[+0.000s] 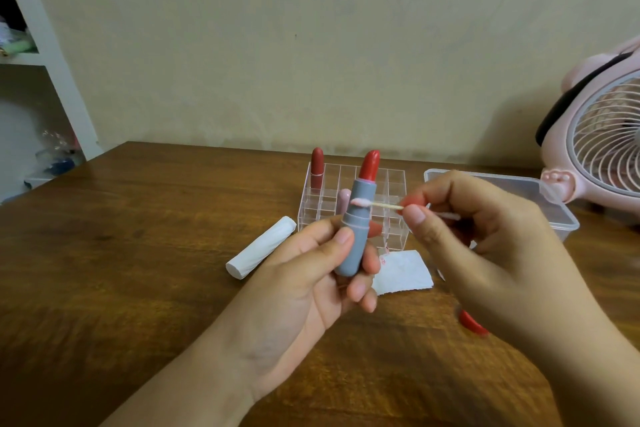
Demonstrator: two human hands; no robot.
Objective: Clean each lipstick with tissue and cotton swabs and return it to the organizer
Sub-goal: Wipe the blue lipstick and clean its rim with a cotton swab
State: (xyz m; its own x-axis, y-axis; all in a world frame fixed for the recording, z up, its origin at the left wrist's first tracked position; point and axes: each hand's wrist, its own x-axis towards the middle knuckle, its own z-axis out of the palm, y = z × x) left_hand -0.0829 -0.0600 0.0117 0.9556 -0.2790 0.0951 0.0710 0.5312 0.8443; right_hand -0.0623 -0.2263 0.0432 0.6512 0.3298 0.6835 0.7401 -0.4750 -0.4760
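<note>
Left hand (pixel 311 274): I grip the grey lipstick (pixel 356 229) upright by its lower barrel, thumb in front and fingers curled behind.
Lipstick: red bullet wound out at the top; it stands above the table (pixel 138 253), in front of the organizer (pixel 349 204).
Right hand (pixel 485 239): I pinch a swab (pixel 381 205) between thumb and forefinger, my other fingers loosely curled.
Swab: wooden stick, lying level; its pink-stained cotton tip touches the grey barrel just below the bullet.
Organizer: clear grid, far centre; a dark red lipstick (pixel 317 166) stands uncapped in its far left cell, and a pale pink tube (pixel 344 199) sits in a nearer cell.
Tissue (pixel 403 272): white piece flat on the table, near side of the organizer, pink smudge at its left edge.
White roll (pixel 261 251): lies left of the organizer.
Red cap (pixel 472 322): on the table, partly hidden under my right hand.
Box (pixel 554 215): clear, lidded, right of the organizer.
Fan (pixel 602 146): pink, far right.
Writing: none I can read on any item.
</note>
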